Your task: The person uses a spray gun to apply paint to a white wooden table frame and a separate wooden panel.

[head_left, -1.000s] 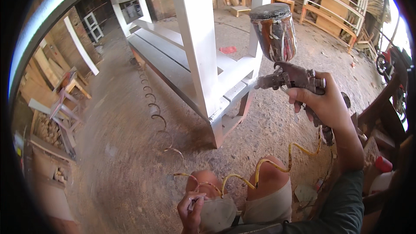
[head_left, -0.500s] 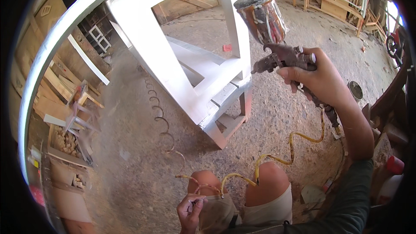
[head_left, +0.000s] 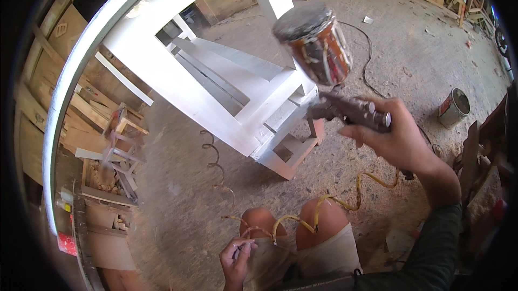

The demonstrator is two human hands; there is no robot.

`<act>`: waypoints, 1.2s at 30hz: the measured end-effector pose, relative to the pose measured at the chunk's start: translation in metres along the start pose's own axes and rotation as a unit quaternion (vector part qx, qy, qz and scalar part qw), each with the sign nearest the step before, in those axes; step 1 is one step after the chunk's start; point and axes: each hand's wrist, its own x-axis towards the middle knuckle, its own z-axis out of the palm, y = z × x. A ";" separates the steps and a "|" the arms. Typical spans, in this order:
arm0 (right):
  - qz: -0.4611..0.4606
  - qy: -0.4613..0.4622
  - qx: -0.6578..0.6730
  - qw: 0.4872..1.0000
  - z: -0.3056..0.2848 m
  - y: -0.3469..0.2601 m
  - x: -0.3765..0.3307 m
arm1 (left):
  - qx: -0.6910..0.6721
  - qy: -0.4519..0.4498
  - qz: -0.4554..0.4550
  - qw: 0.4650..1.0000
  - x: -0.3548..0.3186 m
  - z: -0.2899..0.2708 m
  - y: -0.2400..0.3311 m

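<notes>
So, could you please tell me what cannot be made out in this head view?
- Spray gun nozzle: blurred, so any spray is unclear.
- Left hand contents: too small, partly behind the knees.
- Yellow hose end: hidden behind the right hand.
- White furniture frame top: cut by the rim.

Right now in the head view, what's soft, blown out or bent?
Head view: the paint cup on the spray gun in the right hand is soft and slightly smeared; the white frame is overexposed where light hits it; its long rail bows along the left rim from fisheye; corners are black; the left hand is fairly sharp.
</notes>
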 end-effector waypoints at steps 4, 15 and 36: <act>-0.107 -0.055 0.029 0.992 0.011 0.015 -0.001 | 0.008 0.011 -0.009 1.000 -0.001 0.003 0.005; -0.010 -0.003 0.036 0.999 -0.001 0.047 0.001 | 0.019 0.020 -0.034 0.999 -0.003 0.014 0.003; -0.298 0.015 0.148 0.943 0.024 0.072 0.046 | 0.154 0.081 -0.055 0.983 -0.015 0.007 0.030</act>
